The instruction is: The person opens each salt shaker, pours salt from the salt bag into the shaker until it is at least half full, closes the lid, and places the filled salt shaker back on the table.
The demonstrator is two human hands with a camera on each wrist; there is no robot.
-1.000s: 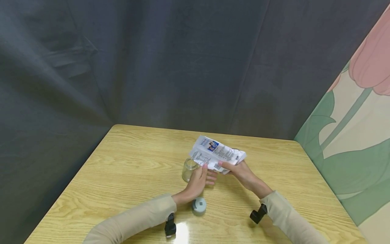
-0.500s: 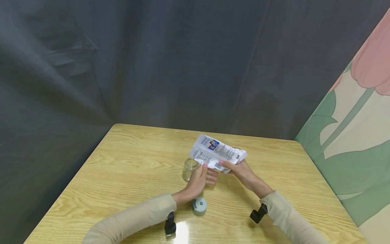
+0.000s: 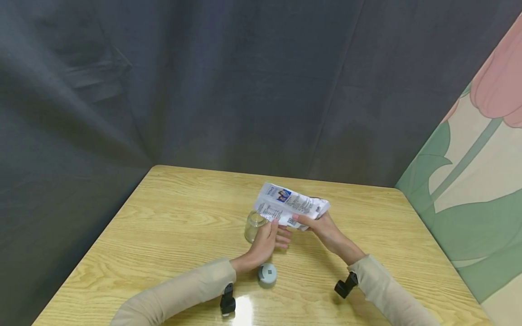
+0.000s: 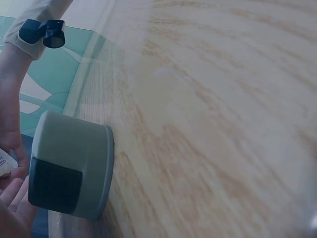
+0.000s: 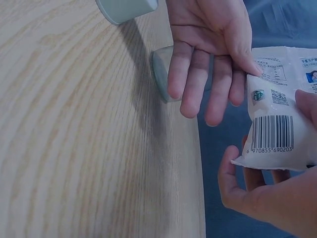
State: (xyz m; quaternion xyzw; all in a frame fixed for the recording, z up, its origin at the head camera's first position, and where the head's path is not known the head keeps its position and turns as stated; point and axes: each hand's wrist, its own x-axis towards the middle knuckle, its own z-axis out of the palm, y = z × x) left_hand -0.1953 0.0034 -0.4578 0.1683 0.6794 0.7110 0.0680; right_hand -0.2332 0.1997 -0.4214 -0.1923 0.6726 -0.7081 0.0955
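Observation:
A white printed pouch [image 3: 291, 204] with a small blue picture is held aloft, tilted, over the table. My right hand [image 3: 322, 228] grips its right end, thumb on top and fingers beneath. My left hand [image 3: 265, 242] touches the pouch's near edge with the thumb; its other fingers [image 5: 195, 84] extend straight below, palm showing. Just beyond this hand stands a clear glass jar [image 3: 250, 230] without a lid, partly hidden by the hand and overlapped by the pouch's left end. In the right wrist view a barcode [image 5: 272, 133] shows on the pouch.
A pale grey-green, round, cup-like piece [image 3: 267, 274] with a dark square stands near my left wrist; it looms large in the left wrist view. The wooden table [image 3: 171, 213] ends at a dark curtain [image 3: 244, 90]. A flowered wall hanging [image 3: 481, 190] is on the right.
The pouch's left end lifts slightly, then dips a little toward the jar. Both hands stay nearly in place; jar and grey-green piece have not moved.

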